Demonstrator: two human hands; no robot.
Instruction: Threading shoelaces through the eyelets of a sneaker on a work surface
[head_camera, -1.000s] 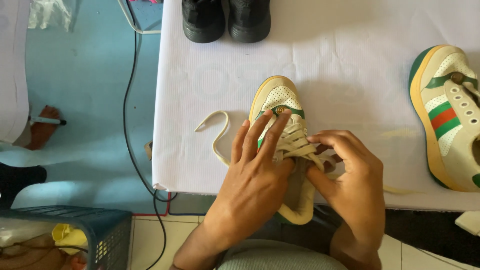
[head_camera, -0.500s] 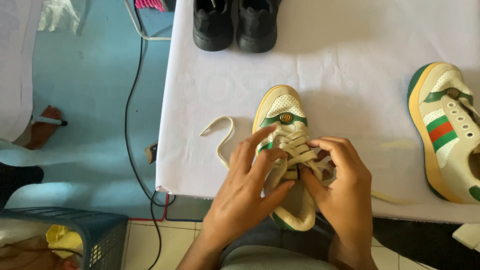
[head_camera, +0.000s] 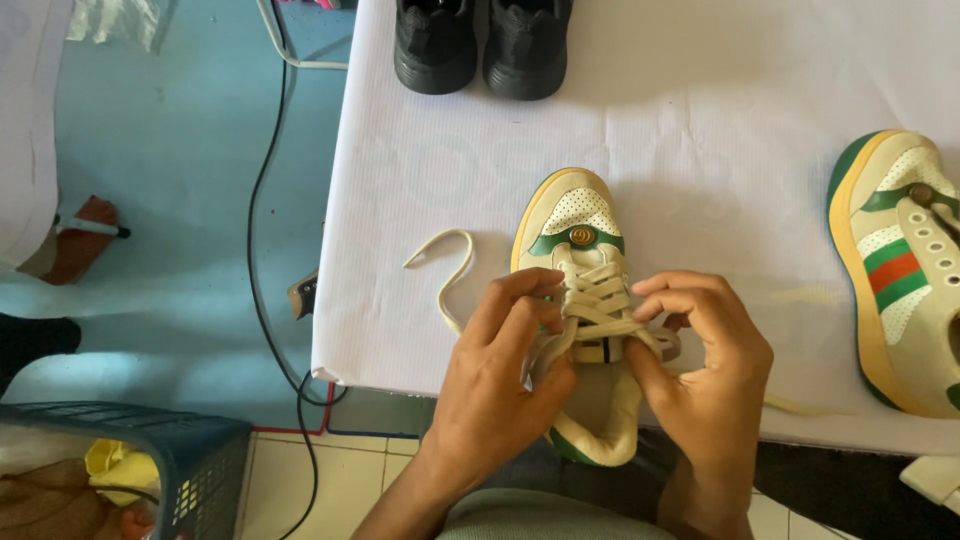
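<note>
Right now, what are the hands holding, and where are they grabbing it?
Both hold the laces of the cream sneaker: the left hand and the right hand pinch the lace over the middle rows.

- A shoe repair or cleaning workshop, it seems: several sneakers on a white-covered bench (head_camera: 700, 120)
- Black shoe pair (head_camera: 482, 45), loose cable (head_camera: 262, 200), blue basket (head_camera: 190, 460) on blue floor (head_camera: 170, 130)

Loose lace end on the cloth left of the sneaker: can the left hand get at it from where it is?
Probably yes. The loose lace end lies bare on the white cloth, just beyond the left hand, with nothing between; the hand would first have to release the laces.
</note>
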